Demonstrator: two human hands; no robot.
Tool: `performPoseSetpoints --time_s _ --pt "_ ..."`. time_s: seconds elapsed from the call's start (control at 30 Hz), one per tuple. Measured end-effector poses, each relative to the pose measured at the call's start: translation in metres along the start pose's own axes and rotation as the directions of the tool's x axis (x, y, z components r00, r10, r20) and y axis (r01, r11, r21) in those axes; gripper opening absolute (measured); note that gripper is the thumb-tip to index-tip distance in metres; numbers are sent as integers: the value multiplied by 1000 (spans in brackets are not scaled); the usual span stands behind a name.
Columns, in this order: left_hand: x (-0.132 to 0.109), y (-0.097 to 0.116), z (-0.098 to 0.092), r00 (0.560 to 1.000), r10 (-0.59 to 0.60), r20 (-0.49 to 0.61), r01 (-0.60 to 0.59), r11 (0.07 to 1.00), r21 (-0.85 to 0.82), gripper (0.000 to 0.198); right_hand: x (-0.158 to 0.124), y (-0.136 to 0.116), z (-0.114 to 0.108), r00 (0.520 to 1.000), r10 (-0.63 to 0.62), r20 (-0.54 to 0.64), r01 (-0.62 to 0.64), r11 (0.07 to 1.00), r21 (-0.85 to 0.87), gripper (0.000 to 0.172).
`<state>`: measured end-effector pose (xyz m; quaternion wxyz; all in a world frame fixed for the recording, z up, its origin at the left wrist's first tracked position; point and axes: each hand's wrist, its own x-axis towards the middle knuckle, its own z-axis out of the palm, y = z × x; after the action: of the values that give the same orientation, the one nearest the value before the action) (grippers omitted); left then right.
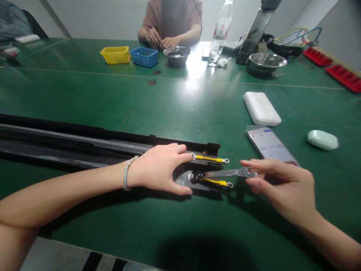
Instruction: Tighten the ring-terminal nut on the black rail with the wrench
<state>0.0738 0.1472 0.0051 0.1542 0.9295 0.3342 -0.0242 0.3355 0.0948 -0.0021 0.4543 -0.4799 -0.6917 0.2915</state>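
Observation:
My left hand (160, 168) lies spread across the right end of the long black metal rails (84, 143), pressing on them from above. Between the thumb and fingers of my right hand (284, 184) is the open end of a combination wrench (225, 173). Its ring end sits over a nut (192, 176) on the nearer rail. From under the wrench a short yellow wire (217, 182) with a ring terminal sticks out. A second yellow wire (210, 158) with ring terminals lies on the farther rail, beside my left fingertips.
Right of the rails lie a phone (272, 145), a white power bank (261, 108) and a pale green case (322, 139). Farther back stand a yellow bin (115, 55), a blue bin (144, 57), metal bowls (266, 64) and a bottle (218, 37). A person (172, 22) sits opposite.

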Motion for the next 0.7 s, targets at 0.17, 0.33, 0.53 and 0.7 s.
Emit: performPoseSetpoints --time_s 0.17,0.33,0.53,0.7 --pt "-2 3 0 1000 0 -5 0 1000 7 63 2 1 4 997 68 -46 -74 990 -124 18" --pt "-4 4 0 1000 3 -6 -3 1000 4 64 4 0 4 996 85 -42 -89 990 -105 17" --pt "0 1 -1 1000 -7 1 7 1000 12 62 1 2 0 1000 19 19 -20 999 48 17" --pt "7 -3 2 1000 -6 -5 6 1000 7 61 -3 6 1 994 -42 101 15 968 251 20"
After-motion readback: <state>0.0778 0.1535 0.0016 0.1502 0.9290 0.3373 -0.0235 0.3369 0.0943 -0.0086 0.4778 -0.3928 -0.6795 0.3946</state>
